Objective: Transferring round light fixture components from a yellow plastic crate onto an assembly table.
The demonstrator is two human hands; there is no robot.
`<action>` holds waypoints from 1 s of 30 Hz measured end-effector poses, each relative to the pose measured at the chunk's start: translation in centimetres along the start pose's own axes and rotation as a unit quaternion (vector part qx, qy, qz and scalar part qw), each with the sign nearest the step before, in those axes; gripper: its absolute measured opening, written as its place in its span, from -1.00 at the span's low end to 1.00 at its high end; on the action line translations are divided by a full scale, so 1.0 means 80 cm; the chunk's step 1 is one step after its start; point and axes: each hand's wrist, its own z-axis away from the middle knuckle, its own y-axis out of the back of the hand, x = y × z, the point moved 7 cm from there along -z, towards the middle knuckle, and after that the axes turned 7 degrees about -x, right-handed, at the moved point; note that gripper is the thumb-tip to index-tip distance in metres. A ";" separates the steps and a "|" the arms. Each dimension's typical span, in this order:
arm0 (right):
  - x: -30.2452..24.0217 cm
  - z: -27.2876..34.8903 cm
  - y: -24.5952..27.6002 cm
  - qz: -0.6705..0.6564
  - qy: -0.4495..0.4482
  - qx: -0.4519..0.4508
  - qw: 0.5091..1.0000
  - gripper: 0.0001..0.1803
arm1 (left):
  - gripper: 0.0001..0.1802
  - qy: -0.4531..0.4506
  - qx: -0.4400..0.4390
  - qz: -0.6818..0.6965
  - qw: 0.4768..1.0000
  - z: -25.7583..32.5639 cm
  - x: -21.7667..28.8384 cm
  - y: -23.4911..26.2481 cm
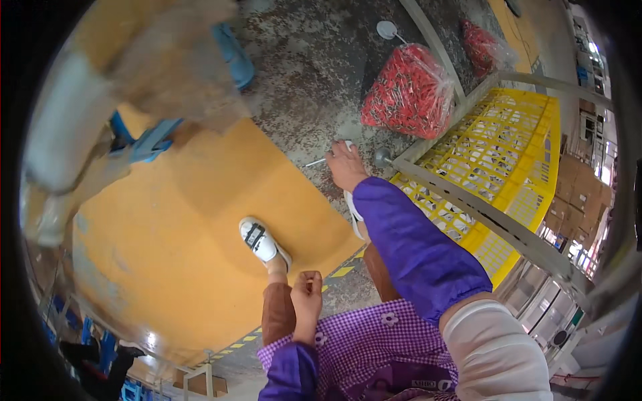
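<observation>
The floor is in two parts: a smooth orange-yellow painted area [180, 220] on the person's left, and a worn, speckled grey concrete area [307, 73] ahead. A line of yellow and black hazard tape [342, 272] runs along the edge between them near the feet. At the upper left, blurred pale and blue shapes stand on the floor, too smeared to tell what they are. Stacked brown cardboard boxes [576, 194] line the far right of the room.

A yellow plastic lattice crate [508, 147] sits inside a grey metal tube frame [481, 210] on the right; what lies in it cannot be told. Just beyond it, on the grey floor, rests a clear plastic bag full of small red pieces [408, 93], and a second such bag of red pieces [480, 43] lies farther off.

The right hand [346, 164], in a purple sleeve, reaches down to the grey floor beside the frame's foot, its fingers closed on a thin white stick-like object [314, 162] lying low at the floor. The left hand [306, 294] is curled into a loose fist near the knee, with nothing visible in it. A white shoe with dark stripes [261, 240] stands on the orange paint.
</observation>
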 end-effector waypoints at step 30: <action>0.458 -0.320 0.175 -0.087 -0.257 0.153 0.950 -0.64 | -0.78 0.135 -0.082 0.188 0.969 -0.117 0.223 -0.022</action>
